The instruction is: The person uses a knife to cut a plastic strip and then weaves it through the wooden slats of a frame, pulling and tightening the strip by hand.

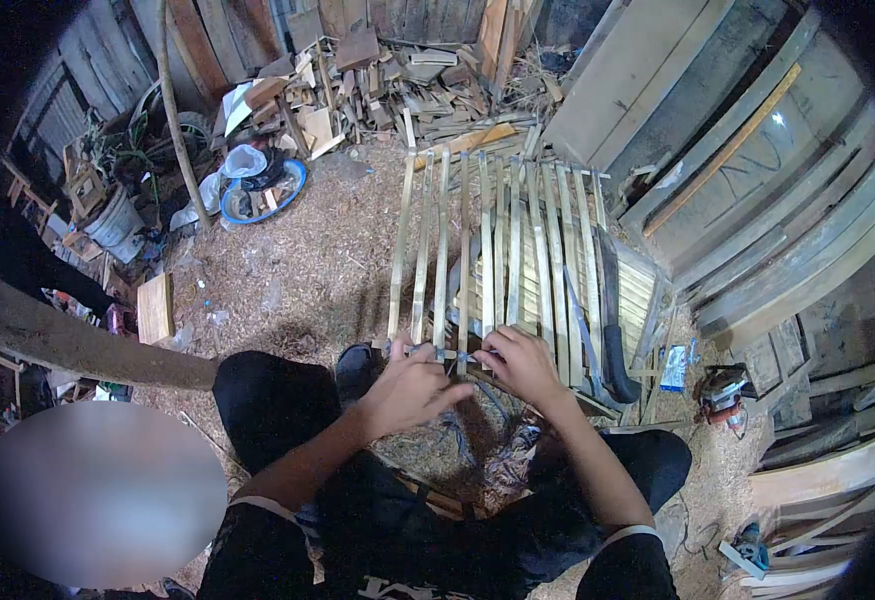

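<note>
Long narrow wooden slats (423, 250) lie side by side in front of me, their near ends on a thin crosspiece. My left hand (416, 385) is at the near ends of the left slats, its fingers curled and its thumb pointing right. Close beside it, my right hand (520, 365) has its fingers pinched together at the crosspiece. A small dark strip shows between the two hands; what the fingertips hold is too small to make out. Right of my right hand, a long black curved thing (613, 340) lies over the slats next to a thin bluish blade-like strip (580, 310).
More slats (633, 290) are stacked beneath. Scrap wood (358, 90) is heaped at the back. A blue basin (283, 205) and a wood block (155, 308) stand left. Power tools (723, 397) lie right, near leaning boards (768, 230). Another person is at the lower left.
</note>
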A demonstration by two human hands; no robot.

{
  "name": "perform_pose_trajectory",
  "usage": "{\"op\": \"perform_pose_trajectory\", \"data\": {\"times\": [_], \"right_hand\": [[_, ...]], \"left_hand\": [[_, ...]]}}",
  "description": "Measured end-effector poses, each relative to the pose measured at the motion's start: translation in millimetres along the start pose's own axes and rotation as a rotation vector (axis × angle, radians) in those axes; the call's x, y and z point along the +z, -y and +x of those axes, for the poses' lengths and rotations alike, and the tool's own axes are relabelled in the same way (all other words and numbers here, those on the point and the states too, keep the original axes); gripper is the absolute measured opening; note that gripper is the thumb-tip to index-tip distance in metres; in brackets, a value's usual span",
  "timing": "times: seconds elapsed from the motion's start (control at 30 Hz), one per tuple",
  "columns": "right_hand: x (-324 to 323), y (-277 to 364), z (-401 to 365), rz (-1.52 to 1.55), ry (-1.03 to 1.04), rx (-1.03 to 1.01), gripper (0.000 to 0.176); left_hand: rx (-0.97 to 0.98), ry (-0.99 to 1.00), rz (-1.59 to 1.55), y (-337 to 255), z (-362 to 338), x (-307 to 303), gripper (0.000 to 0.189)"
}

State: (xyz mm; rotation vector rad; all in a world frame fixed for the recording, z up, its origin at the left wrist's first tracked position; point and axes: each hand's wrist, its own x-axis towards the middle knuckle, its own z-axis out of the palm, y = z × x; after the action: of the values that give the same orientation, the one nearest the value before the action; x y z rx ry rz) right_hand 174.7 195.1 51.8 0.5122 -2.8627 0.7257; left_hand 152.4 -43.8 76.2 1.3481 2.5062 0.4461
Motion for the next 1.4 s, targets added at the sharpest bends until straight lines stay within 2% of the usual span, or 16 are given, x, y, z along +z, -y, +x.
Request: {"op": "perform_pose_trajectory", "data": {"times": [0.07,0.2,0.27,0.4,0.6,0.87,1.0,1.07,1.2,1.33,1.4], "right_hand": [[-2.0,0.2,-0.7,0.002,0.015,-0.004,0.018],[0.5,-2.5,-2.5,0.003,-0.062,-0.069,0.015],[0.3,1.6,-2.1,0.029,-0.005,0.017,0.016],[-2.7,4.4,1.1,0.043,-0.033,0.026,0.018],[-0.3,0.8,6.5,0.086,-0.01,0.119,0.022],[8.5,-6.5,5.4,0.381,0.014,0.276,0.025],[7.7,-7.3,2.3,0.366,0.074,0.309,0.028],[6.1,-8.4,-1.2,0.369,0.089,0.326,0.028],[2.5,-10.5,-11.4,0.367,0.093,0.319,0.029],[-0.8,-8.4,-13.5,0.347,0.06,0.317,0.03],[2.1,-11.3,-14.7,0.338,0.058,0.306,0.031]], "left_hand": [[-0.011,-0.277,-0.015,6.4,5.3,11.3,0.034],[-0.096,-0.352,-0.046,6.8,10.3,16.5,0.028],[-0.061,-0.415,0.129,7.9,10.5,23.8,0.027],[-0.106,-0.418,0.208,11.9,18.5,33.0,0.023],[-0.039,-0.378,0.2,14.5,20.3,34.6,0.017],[0.017,-0.322,0.081,25.5,16.2,40.7,0.013],[0.074,-0.308,0.123,27.9,13.5,38.8,0.013],[0.047,-0.16,0.027,28.0,10.6,37.3,0.012],[0.146,-0.255,-0.005,18.2,12.4,35.0,0.007],[0.116,-0.202,-0.127,21.0,13.9,38.2,0.006],[0.117,-0.277,-0.069,17.4,12.7,35.3,0.004]]}}
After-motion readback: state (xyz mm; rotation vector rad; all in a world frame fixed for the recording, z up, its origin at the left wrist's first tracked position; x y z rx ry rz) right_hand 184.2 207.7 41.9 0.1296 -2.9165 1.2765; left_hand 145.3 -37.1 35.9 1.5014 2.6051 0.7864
